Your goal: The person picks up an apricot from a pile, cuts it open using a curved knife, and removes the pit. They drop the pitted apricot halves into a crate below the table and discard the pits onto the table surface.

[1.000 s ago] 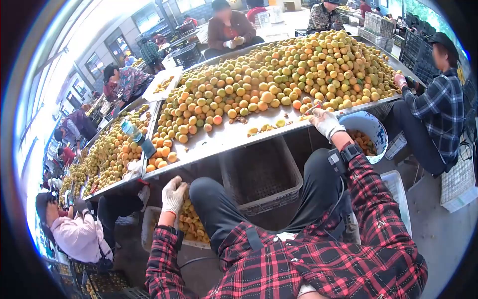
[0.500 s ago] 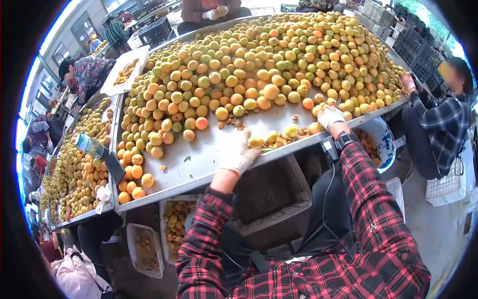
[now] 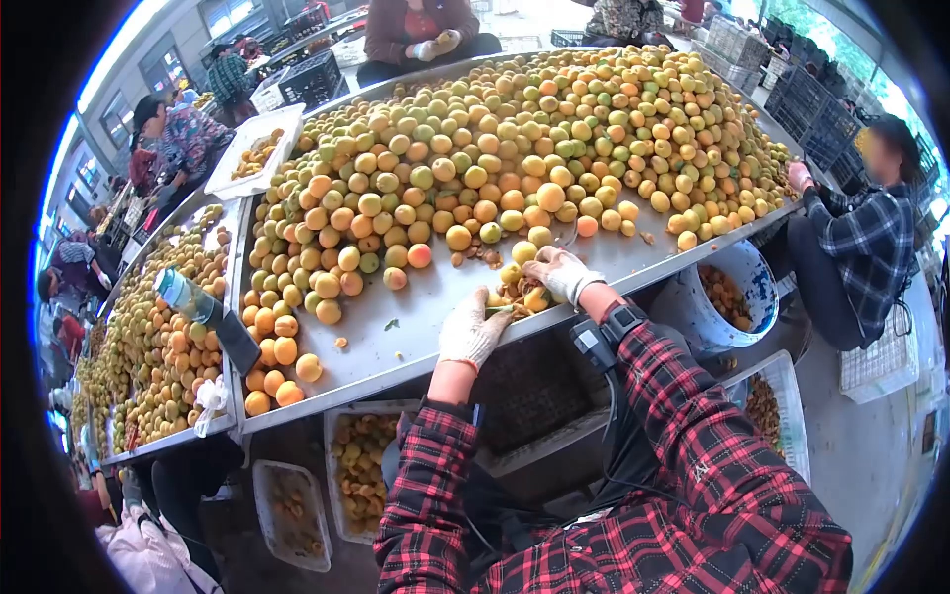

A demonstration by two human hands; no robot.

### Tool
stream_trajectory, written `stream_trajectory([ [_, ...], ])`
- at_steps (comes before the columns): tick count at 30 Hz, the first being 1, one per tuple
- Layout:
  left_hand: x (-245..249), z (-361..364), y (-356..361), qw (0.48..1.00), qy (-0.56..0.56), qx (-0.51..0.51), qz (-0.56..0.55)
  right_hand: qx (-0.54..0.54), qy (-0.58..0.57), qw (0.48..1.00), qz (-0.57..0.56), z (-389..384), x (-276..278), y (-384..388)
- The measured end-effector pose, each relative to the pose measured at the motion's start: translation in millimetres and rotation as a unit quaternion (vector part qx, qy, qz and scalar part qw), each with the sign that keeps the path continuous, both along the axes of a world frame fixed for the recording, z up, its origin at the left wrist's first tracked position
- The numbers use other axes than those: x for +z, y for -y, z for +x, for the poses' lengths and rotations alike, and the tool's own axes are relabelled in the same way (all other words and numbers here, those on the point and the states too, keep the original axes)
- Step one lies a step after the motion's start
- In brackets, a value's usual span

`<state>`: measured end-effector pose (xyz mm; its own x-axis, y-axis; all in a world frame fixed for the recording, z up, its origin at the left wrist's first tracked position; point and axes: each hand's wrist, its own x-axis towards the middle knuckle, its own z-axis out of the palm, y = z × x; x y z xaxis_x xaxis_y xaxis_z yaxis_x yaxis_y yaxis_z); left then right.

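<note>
My left hand (image 3: pixel 472 331), in a white glove, rests at the table's front edge with its fingers spread, against the left side of a small heap of fruit and split pieces (image 3: pixel 517 293). From the right, my right hand (image 3: pixel 562 274), also gloved, reaches over the same heap. Its fingers are bent down onto the pieces; whether they grip one is hidden. Just behind the heap, whole yellow-orange fruits (image 3: pixel 539 236) lie on the metal table (image 3: pixel 416 311). Behind them rises the large pile of fruit (image 3: pixel 445 148).
Below the table edge are a dark crate (image 3: pixel 534 406), a crate of fruit (image 3: pixel 358 465) and a shallow tub (image 3: pixel 292 515). A blue-white bucket (image 3: pixel 762 297) stands right. Co-workers sit at right (image 3: pixel 871 233) and across (image 3: pixel 411 30). A bottle (image 3: pixel 183 294) and phone (image 3: pixel 237 342) lie left.
My right hand has moved left, drawing fruit along the edge towards my left hand. The pieces are now gathered between both hands. The view has shifted slightly.
</note>
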<state>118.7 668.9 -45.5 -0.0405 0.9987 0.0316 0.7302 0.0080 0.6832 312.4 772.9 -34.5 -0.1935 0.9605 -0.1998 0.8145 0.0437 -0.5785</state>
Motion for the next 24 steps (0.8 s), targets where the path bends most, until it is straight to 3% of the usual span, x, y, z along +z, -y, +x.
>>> stream_trajectory([
  [5, -6, -6, -1, 0.999, 0.037, -0.012, 0.003, -0.033, -0.218, 0.975, 0.026, 12, -20, -1],
  [7, -9, -9, -3, 0.999, 0.028, -0.022, 0.020, -0.048, -0.307, 0.950, 0.039, 32, -76, -34],
  [9, 8, -5, -2, 0.999, 0.015, -0.019, -0.023, -0.051, -0.508, 0.857, -0.072, 45, -64, -30],
  [11, -11, 0, -13, 0.999, 0.047, -0.012, 0.003, -0.164, -0.425, 0.889, -0.035, 37, -3, 1],
  [13, -14, 3, -19, 0.997, 0.069, -0.019, 0.025, -0.148, -0.457, 0.877, -0.013, 48, -13, -9],
  [15, -16, 8, -25, 0.991, 0.123, -0.034, 0.037, -0.076, -0.510, 0.854, 0.072, 49, 11, -2],
  [16, -18, 10, -27, 0.994, 0.093, -0.025, 0.055, -0.006, -0.528, 0.847, 0.057, 57, 12, -1],
  [17, -18, 13, -28, 0.995, 0.062, -0.015, 0.072, -0.020, -0.452, 0.891, 0.039, 53, 35, 10],
  [19, -2, 19, -32, 0.998, 0.042, -0.005, 0.035, 0.090, -0.373, 0.923, 0.014, 55, 40, 13],
  [24, -4, 20, -46, 0.996, 0.053, 0.058, -0.052, 0.141, -0.421, 0.896, -0.025, 54, 35, 21],
])
